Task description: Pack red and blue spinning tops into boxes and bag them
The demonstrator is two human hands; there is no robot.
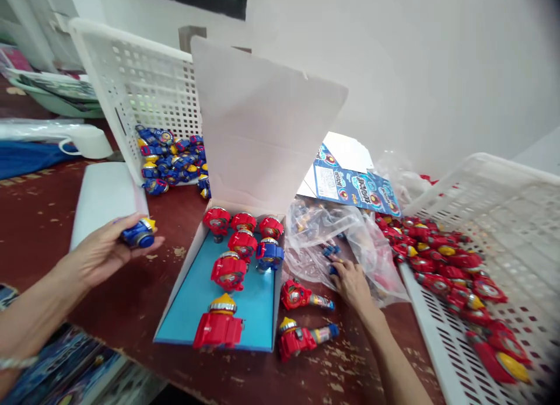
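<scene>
Above the worn bench (359, 370), a blue toy (139, 234) is held beside the box (179, 320), pinched by the left hand's (94, 253) fingers, seemingly so its yellow tip is left uncovered. The lid (262, 125) is raised, keeping the box's inside reachable; at the clear bag (376, 250), a blue part (333, 270) is met by the right hand (353, 285), whose grip cannot be told.

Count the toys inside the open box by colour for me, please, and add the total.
Red toys: 6
Blue toy: 1
Total in the box: 7
</scene>
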